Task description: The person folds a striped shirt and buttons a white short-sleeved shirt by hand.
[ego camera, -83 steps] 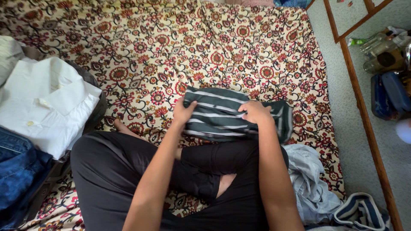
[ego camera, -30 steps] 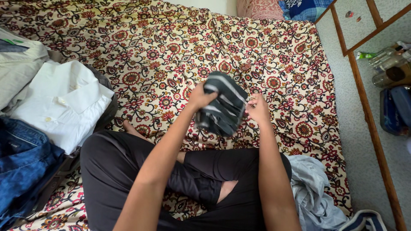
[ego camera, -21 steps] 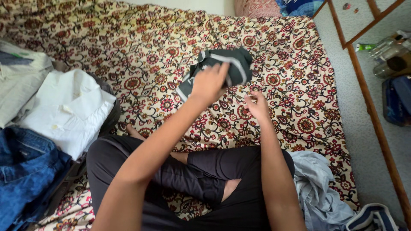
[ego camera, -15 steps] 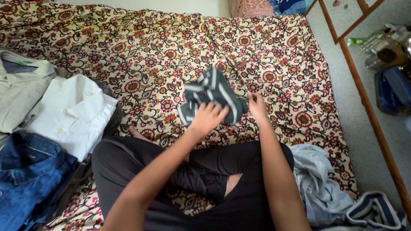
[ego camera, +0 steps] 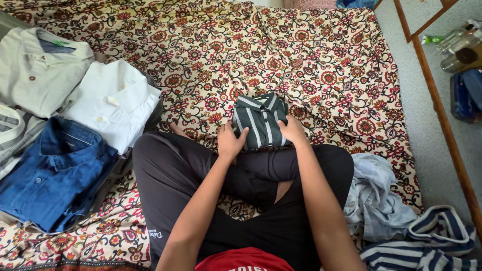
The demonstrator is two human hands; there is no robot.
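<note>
Pressing a folded striped shirt (ego camera: 260, 120) flat on the bed (ego camera: 321, 60).
Left hand (ego camera: 230, 142) and right hand (ego camera: 292, 131) apart, palms down on its near corners, steadying the fold.

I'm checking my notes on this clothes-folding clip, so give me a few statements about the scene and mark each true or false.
1. Both hands rest on the folded striped shirt. True: the left hand is on its near left edge and the right hand on its right edge.
2. The striped shirt lies collar up on the floral bedspread. True.
3. The white shirt lies on the person's right. False: it lies on their left, beside the blue denim shirt.
4. The crumpled light blue garment is neatly folded. False: it lies in a loose heap.
5. The denim shirt is folded with its collar showing. True.
</note>
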